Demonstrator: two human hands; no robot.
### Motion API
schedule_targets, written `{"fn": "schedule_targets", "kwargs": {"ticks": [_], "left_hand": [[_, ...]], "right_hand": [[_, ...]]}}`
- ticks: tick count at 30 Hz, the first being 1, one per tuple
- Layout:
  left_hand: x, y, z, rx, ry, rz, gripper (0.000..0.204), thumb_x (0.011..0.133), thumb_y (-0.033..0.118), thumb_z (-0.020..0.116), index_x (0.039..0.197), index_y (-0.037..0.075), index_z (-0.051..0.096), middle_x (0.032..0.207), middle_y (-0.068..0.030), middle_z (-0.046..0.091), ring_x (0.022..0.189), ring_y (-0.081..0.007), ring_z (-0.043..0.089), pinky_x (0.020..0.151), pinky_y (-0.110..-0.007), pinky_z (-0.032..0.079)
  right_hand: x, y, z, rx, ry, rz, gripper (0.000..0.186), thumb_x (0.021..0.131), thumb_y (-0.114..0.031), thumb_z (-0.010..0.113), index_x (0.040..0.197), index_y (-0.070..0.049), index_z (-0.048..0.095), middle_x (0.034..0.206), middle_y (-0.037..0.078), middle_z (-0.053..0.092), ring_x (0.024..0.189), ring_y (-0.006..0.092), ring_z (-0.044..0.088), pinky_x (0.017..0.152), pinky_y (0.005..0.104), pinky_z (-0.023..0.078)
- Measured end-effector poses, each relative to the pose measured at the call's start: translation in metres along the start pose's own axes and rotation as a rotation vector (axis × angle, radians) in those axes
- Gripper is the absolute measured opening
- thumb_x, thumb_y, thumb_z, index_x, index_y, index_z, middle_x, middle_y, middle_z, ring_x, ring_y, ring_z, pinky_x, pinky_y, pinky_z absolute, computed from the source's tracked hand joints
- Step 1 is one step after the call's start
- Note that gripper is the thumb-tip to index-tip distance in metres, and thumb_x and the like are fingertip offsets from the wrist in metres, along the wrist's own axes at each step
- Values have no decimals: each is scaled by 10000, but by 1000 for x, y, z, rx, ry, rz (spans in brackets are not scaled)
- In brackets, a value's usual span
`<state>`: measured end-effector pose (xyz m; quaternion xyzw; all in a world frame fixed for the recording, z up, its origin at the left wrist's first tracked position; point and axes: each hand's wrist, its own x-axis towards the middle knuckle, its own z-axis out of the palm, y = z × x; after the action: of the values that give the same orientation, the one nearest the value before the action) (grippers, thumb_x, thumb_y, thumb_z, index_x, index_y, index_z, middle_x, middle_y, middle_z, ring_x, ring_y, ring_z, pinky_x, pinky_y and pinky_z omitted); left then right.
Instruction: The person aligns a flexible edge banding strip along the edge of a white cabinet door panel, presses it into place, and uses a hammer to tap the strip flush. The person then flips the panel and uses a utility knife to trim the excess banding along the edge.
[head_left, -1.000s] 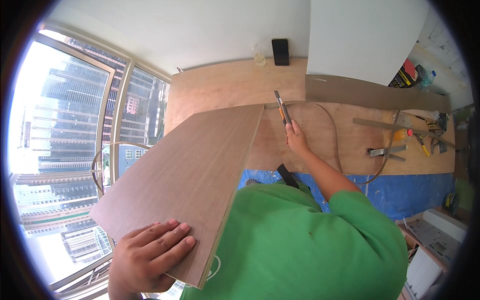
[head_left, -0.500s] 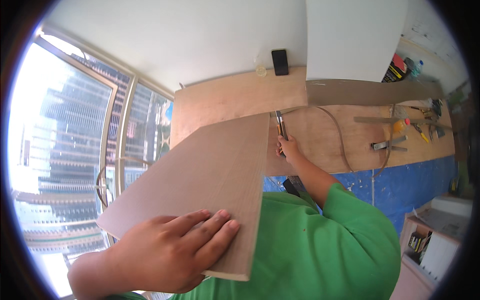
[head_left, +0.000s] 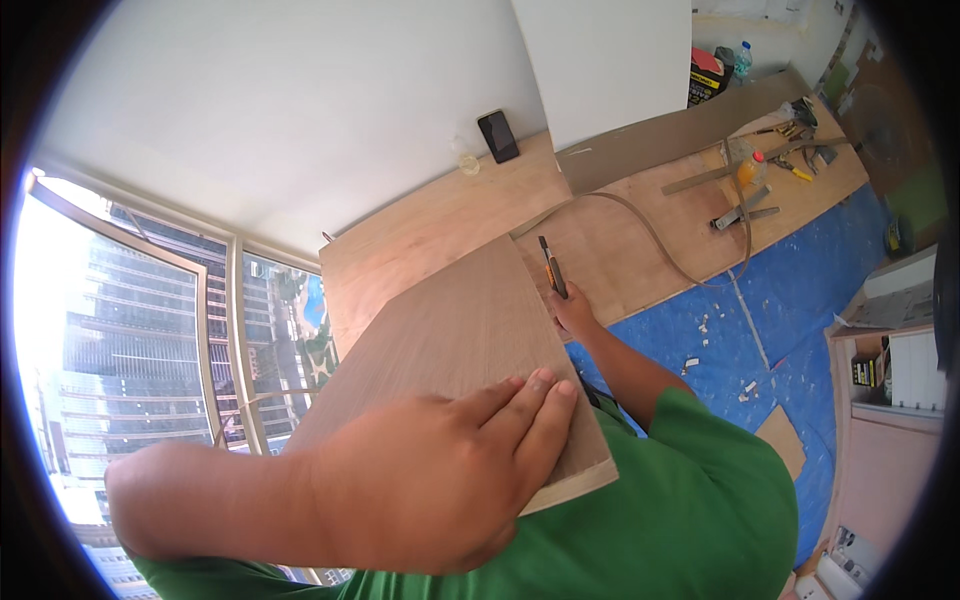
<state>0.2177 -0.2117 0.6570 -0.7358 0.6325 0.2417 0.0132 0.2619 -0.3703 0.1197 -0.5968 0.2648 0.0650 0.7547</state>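
A wood-grain board (head_left: 440, 330) slants from the bench toward me, its near end by my green shirt. Across that end lies my left hand (head_left: 440, 480), fingers straight and together on the top face; its thumb side drops past the near edge and the thumb is hidden. My right hand (head_left: 574, 312) is closed around a black and orange utility knife (head_left: 556, 276), just right of the board's long edge. The knife points away from me, over the bench. Starting near the board's far corner, a thin brown strip (head_left: 640, 222) curls to the right.
On the plywood bench (head_left: 430, 245) are a dark phone (head_left: 497, 136), a bottle of orange liquid (head_left: 750, 168), a metal tool (head_left: 740, 208) and yellow-handled pliers (head_left: 793, 170). A white panel (head_left: 615, 70) stands behind. Blue sheeting (head_left: 700, 330) with scraps covers the floor; windows (head_left: 130, 330) are at left.
My view has turned, so the bench appears tilted. The board's near end and my left hand sit farther right in the picture. Both hands keep their holds.
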Motion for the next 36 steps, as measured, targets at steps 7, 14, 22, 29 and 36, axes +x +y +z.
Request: {"fn": "schedule_targets", "kwargs": {"ticks": [7,14,22,29,36], "left_hand": [[18,-3,-9,-99,-83,49,898,755,253,702,1453,-175,333,1423,-338,504,1245,-385,614,888,-368,600],[18,9,-8,-52,-107,60,840,771,209,683,1430,-189,348,1432,-352,484,1229,-390,622,875,-338,606],[21,1,-7,-85,-79,107,870,760,222,702,1424,-204,336,1424,-373,475,1226,-414,617,886,-348,604],[19,-3,-14,-146,-107,63,936,758,248,714,1457,-205,287,1469,-377,428,1265,-431,588,889,-376,604],[17,4,-15,-189,-71,-67,759,844,233,662,1470,-103,395,1441,-293,508,1263,-424,576,1022,-434,520]], "right_hand": [[45,13,1,128,-11,112,171,1009,-218,555,954,-64,504,616,46,508,419,179,528,358,346,424],[56,-1,22,248,-186,73,135,1016,-154,565,948,-44,527,681,85,600,453,199,562,393,348,464],[67,20,11,221,-132,31,168,1007,-188,600,968,-43,525,692,113,589,463,219,580,402,376,466],[76,25,27,-524,129,-345,366,1051,-331,464,993,7,590,906,242,678,832,397,679,761,484,514],[90,29,39,-612,113,-276,343,1055,-325,469,1155,-47,643,1003,229,694,976,429,659,848,494,505]]}}
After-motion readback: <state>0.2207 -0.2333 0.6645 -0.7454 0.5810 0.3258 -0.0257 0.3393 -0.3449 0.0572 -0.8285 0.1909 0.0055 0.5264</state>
